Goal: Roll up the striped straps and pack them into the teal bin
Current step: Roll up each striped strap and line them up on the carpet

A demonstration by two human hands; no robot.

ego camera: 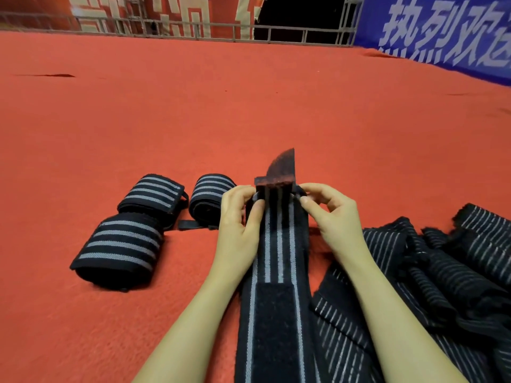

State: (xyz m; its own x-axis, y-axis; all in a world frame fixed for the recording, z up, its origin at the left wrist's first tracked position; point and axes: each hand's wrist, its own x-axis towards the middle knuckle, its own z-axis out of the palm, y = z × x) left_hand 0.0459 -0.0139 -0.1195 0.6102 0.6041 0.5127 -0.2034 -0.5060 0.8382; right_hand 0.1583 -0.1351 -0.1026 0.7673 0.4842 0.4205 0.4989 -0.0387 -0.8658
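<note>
Nearest, running from the lap outward across the red carpet [193,111]: striped strap [279,244], soft, light and floppy, with a fuzzy fastening patch [273,313]. At its far end, left hand [237,217] and right hand [329,214] both pinching the edges, best hold for starting a tight roll. Loose strap pile [431,272] crowding right; three rolled straps [121,244] left. Beyond, railing [221,26], banners. Teal bin nowhere visible, possibly out of frame.

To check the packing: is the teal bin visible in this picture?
No, only rolled straps, loose straps and red carpet show.
</note>
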